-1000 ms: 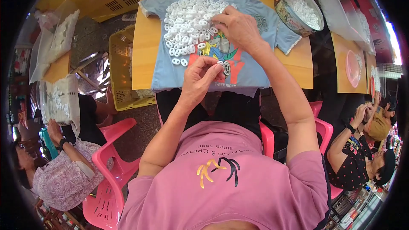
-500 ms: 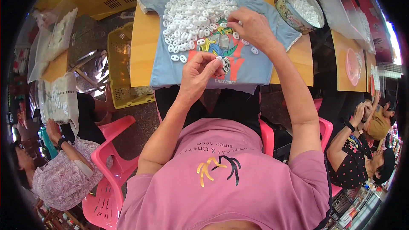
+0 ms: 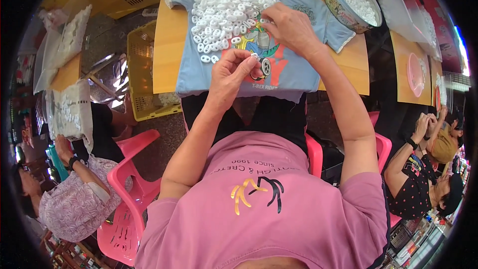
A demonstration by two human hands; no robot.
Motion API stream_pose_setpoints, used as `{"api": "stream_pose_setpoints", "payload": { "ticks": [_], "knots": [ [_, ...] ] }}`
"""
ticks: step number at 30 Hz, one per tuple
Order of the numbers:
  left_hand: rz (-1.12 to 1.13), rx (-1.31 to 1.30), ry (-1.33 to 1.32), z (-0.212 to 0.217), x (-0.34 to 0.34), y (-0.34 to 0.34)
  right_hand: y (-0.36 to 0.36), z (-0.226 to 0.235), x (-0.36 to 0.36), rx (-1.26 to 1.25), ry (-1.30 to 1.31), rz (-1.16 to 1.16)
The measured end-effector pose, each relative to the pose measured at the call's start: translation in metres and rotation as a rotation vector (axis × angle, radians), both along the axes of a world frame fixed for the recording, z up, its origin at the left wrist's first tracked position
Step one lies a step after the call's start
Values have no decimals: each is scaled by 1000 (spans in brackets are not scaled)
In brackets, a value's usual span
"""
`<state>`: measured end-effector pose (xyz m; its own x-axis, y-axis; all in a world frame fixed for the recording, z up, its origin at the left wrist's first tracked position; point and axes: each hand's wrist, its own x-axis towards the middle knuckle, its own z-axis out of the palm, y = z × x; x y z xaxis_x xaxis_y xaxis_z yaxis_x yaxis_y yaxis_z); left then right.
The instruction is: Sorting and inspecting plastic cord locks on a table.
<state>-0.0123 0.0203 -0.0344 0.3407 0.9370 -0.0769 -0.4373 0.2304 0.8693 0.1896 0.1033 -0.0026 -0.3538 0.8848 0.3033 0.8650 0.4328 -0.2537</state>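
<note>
A heap of small white plastic pieces with two holes each [image 3: 219, 17] lies on a light blue printed T-shirt [image 3: 298, 77] spread over the table. Near the shirt's lower edge, my left hand [image 3: 230, 74] is closed, with thumb and forefinger pinching a small white piece [image 3: 254, 56] that they partly cover. Across from it, my right hand [image 3: 291, 27] reaches to the heap's right edge. Its fingers are bent and a little apart, and the tips touch loose pieces there. Whether one is gripped between them is not visible.
A round tin [image 3: 352, 7] full of white pieces stands at the table's back right. To the left is a yellow plastic crate [image 3: 142, 69]. Pink plastic chairs [image 3: 132, 189] flank me, and people sit at tables on both sides.
My right hand has moved slightly left toward the heap. The few loose pieces by its wrist no longer show there. My left hand keeps its pinch, and the whole view has shifted slightly.
</note>
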Motion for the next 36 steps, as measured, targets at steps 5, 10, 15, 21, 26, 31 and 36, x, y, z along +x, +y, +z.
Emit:
{"api": "stream_pose_setpoints", "payload": {
  "ticks": [5, 10, 15, 21, 26, 31, 36],
  "knots": [
    [28, -48, -29, 4, 1, 1, -21, 9, 0, -385, 550, -93],
    [60, -74, -64, 11, 3, 1, -55, 18, -4, -739, 1369, -56],
    [96, -24, -63, 30, 7, 0, -76, 32, -13, -691, 1452, -57],
    [85, -22, -76, 44, 10, -4, -92, 39, -22, -637, 1474, -60],
    [78, -17, -85, 50, 10, -7, -96, 40, -26, -600, 1511, -43],
    [94, -7, -91, 49, 9, -10, -99, 40, -29, -548, 1480, -41],
    [175, 47, -226, 53, 12, -11, -99, 28, -29, -155, 1039, -30]
  ]
}}
